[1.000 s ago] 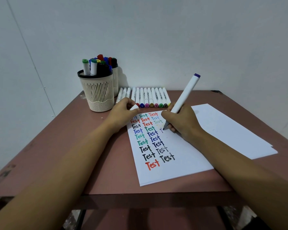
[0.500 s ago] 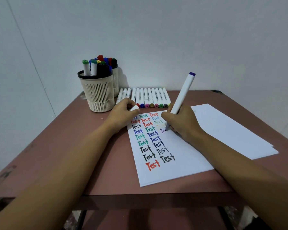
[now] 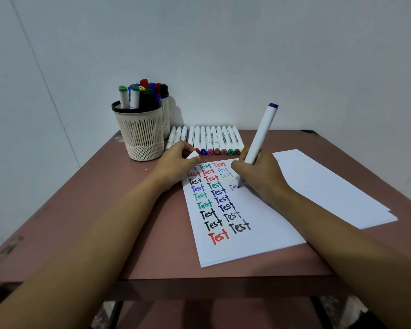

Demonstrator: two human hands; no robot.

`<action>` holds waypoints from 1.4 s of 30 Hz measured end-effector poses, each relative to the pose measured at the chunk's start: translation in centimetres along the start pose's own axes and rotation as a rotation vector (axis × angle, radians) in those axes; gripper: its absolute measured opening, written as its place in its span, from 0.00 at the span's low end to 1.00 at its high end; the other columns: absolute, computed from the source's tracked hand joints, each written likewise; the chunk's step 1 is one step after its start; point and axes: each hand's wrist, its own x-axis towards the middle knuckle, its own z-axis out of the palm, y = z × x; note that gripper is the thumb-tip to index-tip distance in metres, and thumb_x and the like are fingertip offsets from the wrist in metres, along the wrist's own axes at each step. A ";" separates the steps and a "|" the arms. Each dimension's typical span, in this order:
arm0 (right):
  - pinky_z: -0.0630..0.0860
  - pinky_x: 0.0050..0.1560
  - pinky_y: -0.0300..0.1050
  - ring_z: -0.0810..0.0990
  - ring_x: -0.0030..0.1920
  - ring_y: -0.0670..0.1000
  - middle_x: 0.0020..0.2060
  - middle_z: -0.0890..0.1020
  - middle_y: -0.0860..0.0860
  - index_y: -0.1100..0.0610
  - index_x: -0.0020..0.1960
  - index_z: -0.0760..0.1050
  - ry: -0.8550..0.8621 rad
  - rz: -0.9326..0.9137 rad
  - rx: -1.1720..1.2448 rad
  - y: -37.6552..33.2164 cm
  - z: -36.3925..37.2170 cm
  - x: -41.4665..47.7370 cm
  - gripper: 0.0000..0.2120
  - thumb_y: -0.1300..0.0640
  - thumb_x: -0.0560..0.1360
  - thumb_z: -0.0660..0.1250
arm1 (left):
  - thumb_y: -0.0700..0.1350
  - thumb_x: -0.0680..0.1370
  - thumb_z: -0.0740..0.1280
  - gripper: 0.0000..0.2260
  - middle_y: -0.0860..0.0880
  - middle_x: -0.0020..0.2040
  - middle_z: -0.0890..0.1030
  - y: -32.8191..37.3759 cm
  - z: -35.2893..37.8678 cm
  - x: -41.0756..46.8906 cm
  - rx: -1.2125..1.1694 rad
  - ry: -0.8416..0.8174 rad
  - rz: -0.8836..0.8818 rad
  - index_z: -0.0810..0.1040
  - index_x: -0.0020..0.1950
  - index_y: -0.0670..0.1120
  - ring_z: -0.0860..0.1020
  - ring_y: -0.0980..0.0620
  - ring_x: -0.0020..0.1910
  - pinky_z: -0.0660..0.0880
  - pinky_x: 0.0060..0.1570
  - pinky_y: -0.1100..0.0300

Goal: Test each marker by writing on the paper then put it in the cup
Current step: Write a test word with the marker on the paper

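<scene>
My right hand [image 3: 261, 179] grips a white marker [image 3: 261, 136] with a purple end, its tip touching the paper [image 3: 252, 238] beside a partly written purple word. The sheet carries several coloured "Test" words in columns. My left hand [image 3: 173, 165] rests on the paper's top left corner and pinches the marker's white cap [image 3: 193, 155]. A cream mesh cup [image 3: 140, 136] with a black rim stands at the back left, holding several markers. A row of several white markers [image 3: 214, 141] lies behind the paper.
A second cup [image 3: 166, 115] of markers stands behind the mesh cup. Another white sheet [image 3: 330, 186] lies under and to the right of the written one. The brown table [image 3: 81, 222] ends against the white wall behind and has a near edge below my arms.
The purple word has grown by a letter or two as the marker tip moved right. The marker's top end swung left. My left hand stayed put.
</scene>
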 end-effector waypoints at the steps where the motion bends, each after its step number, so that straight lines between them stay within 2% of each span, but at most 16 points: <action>1: 0.70 0.24 0.35 0.74 0.31 0.53 0.27 0.70 0.52 0.57 0.32 0.66 -0.003 0.004 0.016 0.0 0.0 0.0 0.13 0.67 0.71 0.66 | 0.43 0.76 0.67 0.07 0.53 0.45 0.76 0.0 0.0 0.0 -0.001 -0.001 -0.001 0.74 0.52 0.46 0.74 0.58 0.42 0.69 0.38 0.69; 3: 0.68 0.22 0.34 0.75 0.31 0.54 0.28 0.71 0.54 0.57 0.33 0.67 0.012 0.013 0.043 0.1 -0.1 0.0 0.12 0.67 0.71 0.66 | 0.43 0.76 0.67 0.07 0.54 0.44 0.76 0.0 0.0 0.0 -0.011 -0.002 -0.003 0.74 0.52 0.46 0.74 0.58 0.41 0.69 0.37 0.69; 9: 0.67 0.21 0.33 0.73 0.25 0.48 0.30 0.75 0.56 0.57 0.35 0.69 0.071 0.020 0.044 0.1 -0.1 -0.1 0.09 0.65 0.71 0.66 | 0.43 0.75 0.68 0.07 0.54 0.44 0.76 -0.1 0.0 0.0 -0.013 -0.012 -0.004 0.74 0.52 0.46 0.74 0.55 0.44 0.71 0.42 0.65; 14: 0.75 0.31 0.42 0.74 0.31 0.52 0.29 0.71 0.52 0.56 0.33 0.67 0.040 0.021 -0.005 -0.2 0.0 -0.1 0.12 0.64 0.72 0.66 | 0.44 0.75 0.67 0.06 0.53 0.44 0.76 -0.2 0.0 0.0 -0.018 -0.019 -0.007 0.73 0.51 0.47 0.75 0.54 0.45 0.71 0.43 0.63; 17: 0.76 0.32 0.44 0.73 0.30 0.51 0.28 0.70 0.51 0.57 0.33 0.66 0.032 0.021 -0.014 -0.2 0.0 0.0 0.13 0.64 0.72 0.66 | 0.44 0.75 0.67 0.07 0.53 0.45 0.76 -0.2 0.0 0.0 -0.015 -0.021 -0.007 0.73 0.51 0.47 0.75 0.54 0.45 0.72 0.44 0.63; 22: 0.68 0.27 0.39 0.75 0.32 0.53 0.28 0.71 0.53 0.56 0.32 0.67 0.074 0.036 0.055 0.4 -0.2 0.4 0.12 0.65 0.71 0.66 | 0.44 0.75 0.67 0.07 0.55 0.44 0.76 0.0 0.0 -0.1 0.006 -0.019 -0.010 0.74 0.52 0.47 0.75 0.55 0.46 0.72 0.48 0.60; 28: 0.72 0.28 0.39 0.74 0.30 0.51 0.29 0.71 0.52 0.57 0.34 0.66 0.063 0.006 0.015 0.1 0.0 0.1 0.11 0.65 0.72 0.66 | 0.44 0.76 0.66 0.06 0.56 0.43 0.76 0.1 -0.1 -0.2 0.017 -0.011 0.010 0.74 0.52 0.47 0.75 0.55 0.45 0.71 0.43 0.63; 31: 0.64 0.23 0.35 0.69 0.26 0.50 0.23 0.73 0.53 0.57 0.34 0.67 0.077 0.091 0.226 0.2 -0.4 0.5 0.12 0.66 0.73 0.65 | 0.45 0.77 0.65 0.07 0.52 0.48 0.78 0.2 0.0 -0.4 0.053 -0.004 0.056 0.75 0.54 0.48 0.75 0.52 0.49 0.72 0.47 0.60; 33: 0.61 0.24 0.35 0.67 0.24 0.49 0.19 0.73 0.50 0.56 0.35 0.68 0.083 0.138 0.393 -0.1 -0.8 0.6 0.13 0.63 0.75 0.67 | 0.47 0.78 0.64 0.11 0.51 0.51 0.76 0.6 0.0 -0.7 0.126 0.014 0.127 0.75 0.59 0.48 0.74 0.53 0.50 0.70 0.49 0.60; 37: 0.63 0.25 0.36 0.68 0.22 0.45 0.18 0.73 0.47 0.56 0.34 0.66 0.045 0.160 0.524 -0.8 -0.9 0.6 0.16 0.55 0.75 0.70 | 0.46 0.78 0.64 0.12 0.53 0.48 0.75 1.4 0.0 -1.6 0.186 0.007 0.303 0.75 0.61 0.48 0.73 0.58 0.40 0.69 0.42 0.65; 40: 0.63 0.28 0.39 0.69 0.25 0.47 0.22 0.75 0.51 0.58 0.34 0.68 -0.019 0.208 0.672 -1.0 -1.0 0.8 0.13 0.59 0.77 0.63 | 0.46 0.78 0.65 0.11 0.53 0.47 0.76 1.8 0.3 -2.0 0.183 -0.029 0.345 0.75 0.60 0.48 0.73 0.61 0.39 0.68 0.40 0.73; 42: 0.64 0.33 0.41 0.69 0.29 0.49 0.23 0.76 0.52 0.59 0.35 0.70 -0.050 0.197 0.742 -1.1 -1.1 0.8 0.10 0.64 0.76 0.59 | 0.46 0.77 0.66 0.12 0.52 0.49 0.78 2.0 0.4 -2.1 0.185 -0.050 0.348 0.76 0.59 0.46 0.74 0.59 0.42 0.68 0.41 0.75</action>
